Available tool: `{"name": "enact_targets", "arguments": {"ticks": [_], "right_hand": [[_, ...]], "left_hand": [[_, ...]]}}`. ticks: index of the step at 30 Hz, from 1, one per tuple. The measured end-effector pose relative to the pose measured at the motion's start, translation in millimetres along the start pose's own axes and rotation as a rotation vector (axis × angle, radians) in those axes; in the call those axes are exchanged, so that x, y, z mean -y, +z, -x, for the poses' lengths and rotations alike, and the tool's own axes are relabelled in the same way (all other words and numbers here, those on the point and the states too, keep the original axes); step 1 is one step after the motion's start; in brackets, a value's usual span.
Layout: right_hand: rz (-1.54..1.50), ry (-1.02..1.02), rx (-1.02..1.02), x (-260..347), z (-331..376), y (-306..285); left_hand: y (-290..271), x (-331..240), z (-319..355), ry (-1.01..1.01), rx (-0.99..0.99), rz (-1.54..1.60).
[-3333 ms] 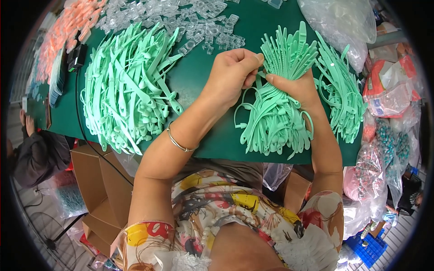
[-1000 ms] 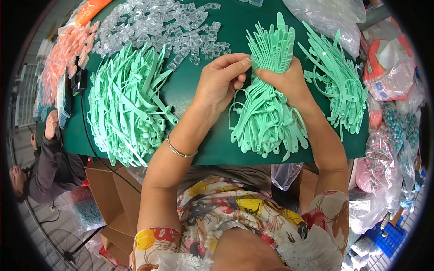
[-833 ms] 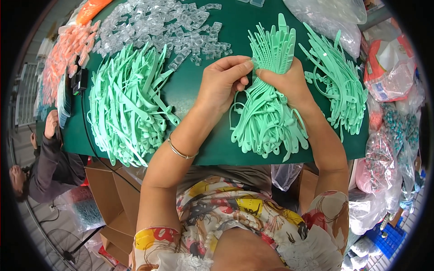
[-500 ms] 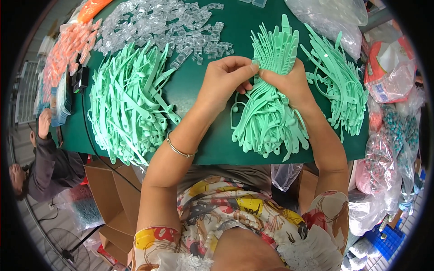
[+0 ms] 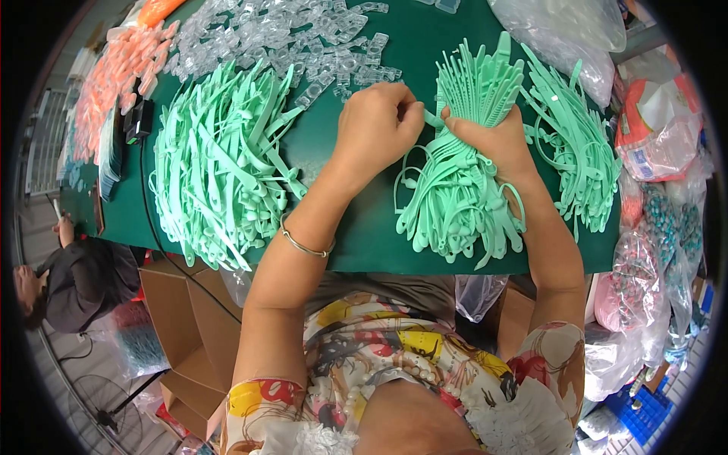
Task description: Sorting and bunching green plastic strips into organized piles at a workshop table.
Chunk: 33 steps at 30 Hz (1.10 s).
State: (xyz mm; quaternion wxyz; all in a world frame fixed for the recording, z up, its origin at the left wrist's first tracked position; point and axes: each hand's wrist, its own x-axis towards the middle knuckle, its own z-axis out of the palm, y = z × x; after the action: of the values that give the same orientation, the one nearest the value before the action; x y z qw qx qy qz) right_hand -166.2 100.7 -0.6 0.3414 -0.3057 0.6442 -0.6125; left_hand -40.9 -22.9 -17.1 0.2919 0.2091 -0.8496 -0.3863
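A thick bundle of mint-green ridged plastic straps is held over the front right of the green table. My right hand is wrapped around its middle, thumb across the front. The ridged ends fan out above the grip, and the looped, rounded ends hang below. Just left of the bundle, my left hand is closed, thumb against bent fingers. A green strap end meets its thumb and index finger; most of that pinch is hidden. A large loose pile of the same straps lies to the left, a smaller pile to the right.
Clear plastic clips and orange pieces lie at the table's far left. A black cable runs over the front edge. Filled plastic bags crowd the right side. An open cardboard box stands below; another person sits left.
My left hand has drawn slightly away from the bundle, its fingers curling in. The right hand keeps its grip. The other person's arm has lowered at the left.
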Motion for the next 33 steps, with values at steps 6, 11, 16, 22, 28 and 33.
{"name": "enact_targets", "arguments": {"ticks": [6, 11, 16, 22, 28, 33], "right_hand": [[0.069, -0.075, 0.052, -4, 0, 2], [0.096, -0.103, 0.091, -5, 0, 2], [0.163, -0.082, 0.108, -2, -3, 2], [0.154, -0.064, 0.088, -1, -3, 1], [-0.027, 0.019, 0.03, 2, -1, 3], [-0.285, 0.081, -0.036, 5, 0, 0]], "left_hand": [[10, -11, 2, -0.215, 0.084, 0.202], [6, -16, 5, -0.492, 0.144, 0.567], [5, -14, 7, -0.497, 0.15, 0.75], [3, -11, 8, -0.51, -0.008, 0.954], [1, -6, 4, -0.395, 0.004, 0.778], [2, 5, -2, -0.402, -0.003, 0.6]]}}
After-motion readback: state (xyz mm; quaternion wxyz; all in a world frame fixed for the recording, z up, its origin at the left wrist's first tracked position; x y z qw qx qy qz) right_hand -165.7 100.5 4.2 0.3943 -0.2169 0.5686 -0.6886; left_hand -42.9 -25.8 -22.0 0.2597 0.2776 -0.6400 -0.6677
